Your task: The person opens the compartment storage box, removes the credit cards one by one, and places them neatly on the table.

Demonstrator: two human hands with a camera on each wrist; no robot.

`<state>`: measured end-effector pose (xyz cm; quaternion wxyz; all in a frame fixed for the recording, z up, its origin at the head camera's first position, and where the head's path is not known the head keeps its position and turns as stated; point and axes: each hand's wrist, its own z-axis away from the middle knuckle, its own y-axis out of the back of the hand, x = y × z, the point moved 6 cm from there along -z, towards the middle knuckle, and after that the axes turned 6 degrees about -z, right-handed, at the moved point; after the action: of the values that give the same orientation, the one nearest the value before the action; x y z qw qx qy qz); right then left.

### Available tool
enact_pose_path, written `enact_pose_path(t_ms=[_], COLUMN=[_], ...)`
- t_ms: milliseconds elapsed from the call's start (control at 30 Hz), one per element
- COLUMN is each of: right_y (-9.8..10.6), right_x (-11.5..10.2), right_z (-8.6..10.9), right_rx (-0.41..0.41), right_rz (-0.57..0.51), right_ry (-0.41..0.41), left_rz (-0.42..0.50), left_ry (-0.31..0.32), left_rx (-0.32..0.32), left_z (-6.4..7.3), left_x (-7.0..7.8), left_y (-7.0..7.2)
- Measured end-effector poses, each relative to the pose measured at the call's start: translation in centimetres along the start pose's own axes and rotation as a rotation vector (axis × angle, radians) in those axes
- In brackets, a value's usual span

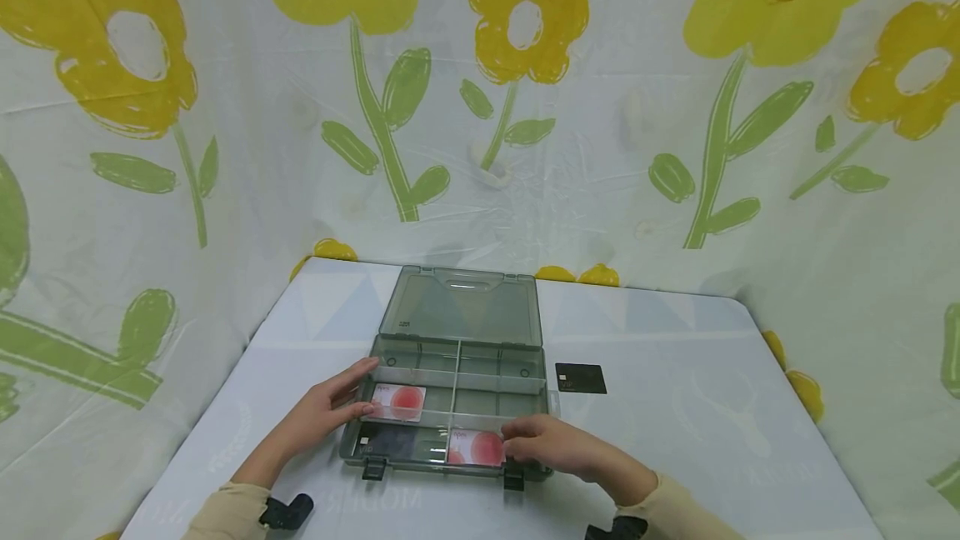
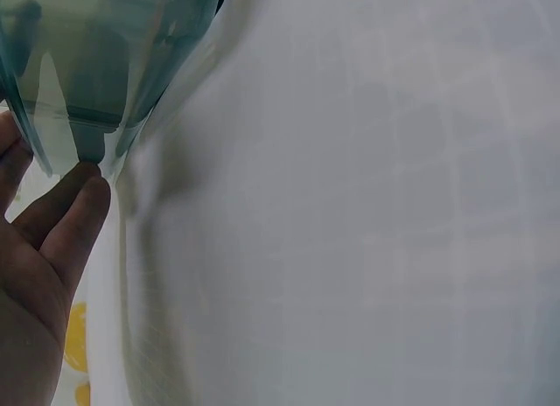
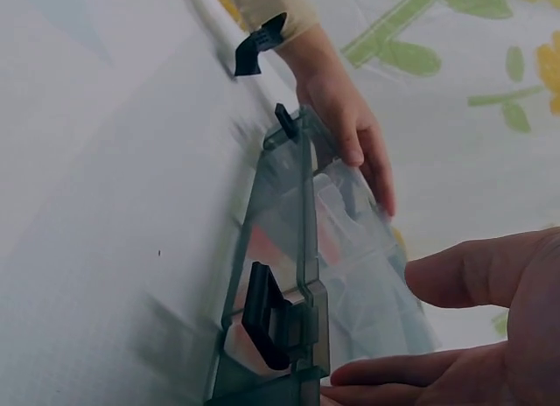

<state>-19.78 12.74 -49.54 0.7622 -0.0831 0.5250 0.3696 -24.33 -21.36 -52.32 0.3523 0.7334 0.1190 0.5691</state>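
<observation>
A grey translucent divided box (image 1: 495, 359) lies on the table with its lid (image 1: 465, 307) laid back. My left hand (image 1: 324, 408) rests on the box's left side, its extended fingertips touching the edge. At the front right compartment is my right hand (image 1: 557, 445), thumb and fingers spread apart in the right wrist view. A pink-and-white card (image 1: 472, 447) lies in that compartment beside its fingertips. Another pink-and-white card (image 1: 400, 402) sits in the left middle compartment. The front left compartment contains a dark card (image 1: 386, 442), seen through the plastic.
A black card (image 1: 581, 378) with a small pale chip mark lies on the table right of the box. Two black latches (image 1: 373, 468) project from the box's front edge. Flower-printed sheeting (image 1: 600, 190) surrounds the white table (image 1: 675, 407).
</observation>
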Motion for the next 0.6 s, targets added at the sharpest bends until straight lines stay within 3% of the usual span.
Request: enact_pose_path(t_ms=[600], right_y=[0.4], right_x=[-0.6], right_z=[1.3], right_rx=[-0.012], right_rz=[-0.051], right_ry=[0.059], left_rz=[-0.002], left_ry=[-0.014], left_rx=[-0.002], left_z=[-0.1], left_x=[-0.1], left_y=[0.0])
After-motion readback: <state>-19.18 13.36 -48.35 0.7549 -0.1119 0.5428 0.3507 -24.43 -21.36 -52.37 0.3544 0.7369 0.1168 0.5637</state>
